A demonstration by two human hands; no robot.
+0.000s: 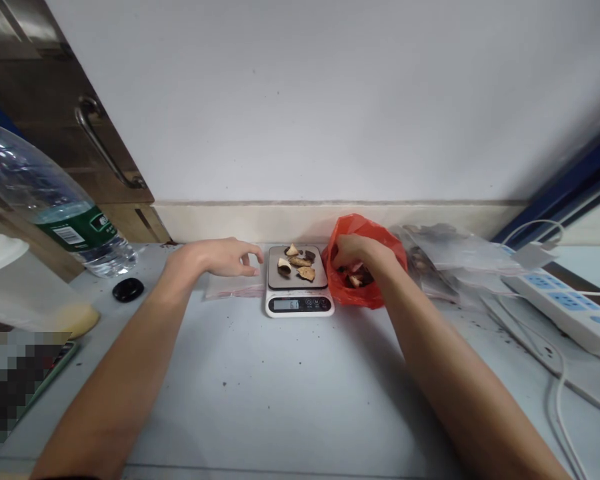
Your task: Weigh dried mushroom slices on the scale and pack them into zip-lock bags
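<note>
A white kitchen scale (pixel 300 306) stands near the wall, its small display showing what looks like 61. Several dried mushroom pieces (pixel 306 273), brown with pale cut faces, lie on its grey plate. Just left of the scale hovers my left hand (pixel 233 258), empty, thumb and fingers apart. Beneath it lies a clear plastic bag (pixel 235 287), flat on the table. My right hand (pixel 357 252) reaches into an open red plastic bag (pixel 387 243) at the scale's right side. More mushroom pieces (pixel 357 277) show inside that bag. The right fingertips are hidden among them.
Clear bags (pixel 450 257) with dark contents lie right of the red bag. Farther right are a power strip (pixel 565 303) and white cables (pixel 560 380). On the left stand a water bottle (pixel 75 220) and a whitish container (pixel 25 287), near a black lid (pixel 128 289). A wall (pixel 330 100) rises behind.
</note>
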